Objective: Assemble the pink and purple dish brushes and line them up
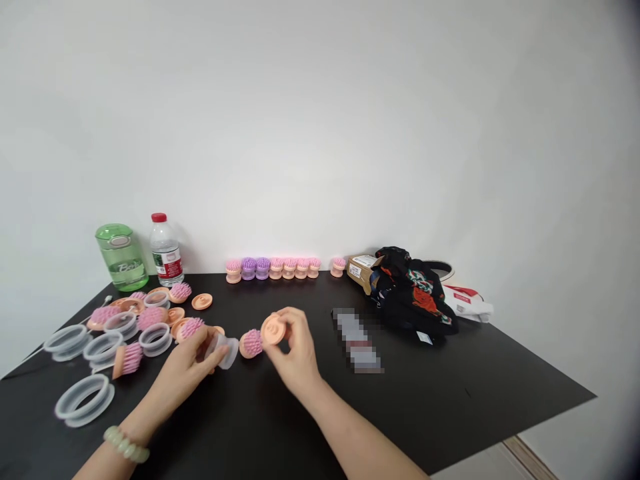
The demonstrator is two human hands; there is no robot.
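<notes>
My left hand (pixel 193 360) has its fingers closed round a translucent plastic ring (pixel 229 353) with flared rims. In my right hand (pixel 297 347) an orange disc-shaped cap (pixel 273 329) is pinched by its edge, its stepped round face toward me. On the table between the two hands lies a brush head (pixel 251 343) with pink bristles and an orange base, tilted on its side. Left of my left hand are several loose pieces: clear rings (pixel 85 400), pink brush heads (pixel 129 360) and orange caps (pixel 202 302).
Along the wall stands a row of assembled pink and purple brushes (pixel 263 269). A green bottle (pixel 120 257) and a red-capped water bottle (pixel 167 253) are at back left. At right lie a cardboard box (pixel 361 272), a black patterned bag (pixel 415 293), a white packet (pixel 467 305) and a pixelated object (pixel 358 341).
</notes>
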